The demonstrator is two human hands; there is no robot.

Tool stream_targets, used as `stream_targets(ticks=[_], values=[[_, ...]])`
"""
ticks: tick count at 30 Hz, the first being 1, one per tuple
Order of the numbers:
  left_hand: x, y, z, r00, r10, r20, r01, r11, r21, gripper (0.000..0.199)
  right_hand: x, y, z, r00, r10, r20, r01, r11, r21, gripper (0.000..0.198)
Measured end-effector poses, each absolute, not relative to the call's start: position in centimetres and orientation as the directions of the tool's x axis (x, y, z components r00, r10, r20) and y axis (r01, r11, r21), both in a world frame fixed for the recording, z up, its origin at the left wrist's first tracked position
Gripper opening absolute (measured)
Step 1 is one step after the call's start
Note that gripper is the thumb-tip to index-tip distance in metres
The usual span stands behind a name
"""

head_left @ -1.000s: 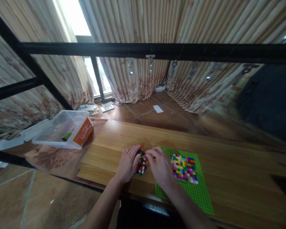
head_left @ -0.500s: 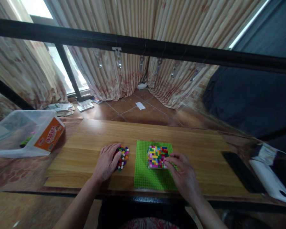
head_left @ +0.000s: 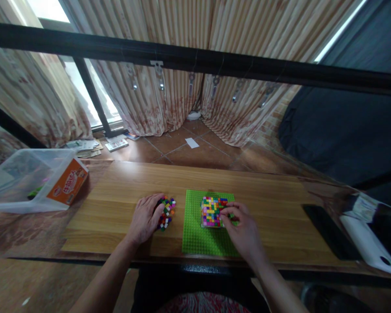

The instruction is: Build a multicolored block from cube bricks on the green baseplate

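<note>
A green studded baseplate [head_left: 195, 241] lies on the wooden board, bearing a block of small multicoloured bricks [head_left: 211, 211]. My right hand [head_left: 242, 224] is over the block's right side, thumb and forefinger pinched at its top; what sits between the fingertips is too small to make out. My left hand [head_left: 146, 217] rests on the board with fingers loosely spread and curved around the left edge of a pile of loose small bricks [head_left: 167, 213]. Its fingertips partly cover that pile.
At the left stands a clear plastic bin [head_left: 25, 182] with an orange label. A black flat object [head_left: 330, 232] lies at the board's right end, beside a white device [head_left: 369, 243]. A dark metal bar [head_left: 195, 58] crosses in front of the curtains [head_left: 169, 100].
My right hand has shifted slightly left over the brick block, its fingertips still pinched. The left hand stays beside the loose pile. The whole view has shifted slightly.
</note>
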State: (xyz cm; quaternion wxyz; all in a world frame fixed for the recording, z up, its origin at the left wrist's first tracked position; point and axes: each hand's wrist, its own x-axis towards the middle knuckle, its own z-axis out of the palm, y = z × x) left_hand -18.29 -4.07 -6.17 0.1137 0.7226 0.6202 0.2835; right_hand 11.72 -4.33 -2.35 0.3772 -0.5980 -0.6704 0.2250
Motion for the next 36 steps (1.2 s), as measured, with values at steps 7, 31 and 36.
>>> stream_targets(ticks=[7,31,36], values=[[-18.3,-4.1,-6.2,0.065,0.961,0.270,0.828,-0.203,0.523,0.041,11.5,-4.0,-3.6,0.138,0.974,0.180,0.483,0.093,-0.871,0.014],[-18.2,-4.1,-6.1,0.069,0.954,0.290,0.828,-0.217,0.517,0.039,13.1,-5.3,-5.3,0.276,0.938,0.211,0.263,0.138,-0.955,0.023],[-18.1,-4.1,-5.8,0.051,0.959,0.279,0.819,-0.201,0.537,0.040,12.4,-7.7,-3.6,0.317,0.920,0.230,0.283,0.140,-0.949,0.020]])
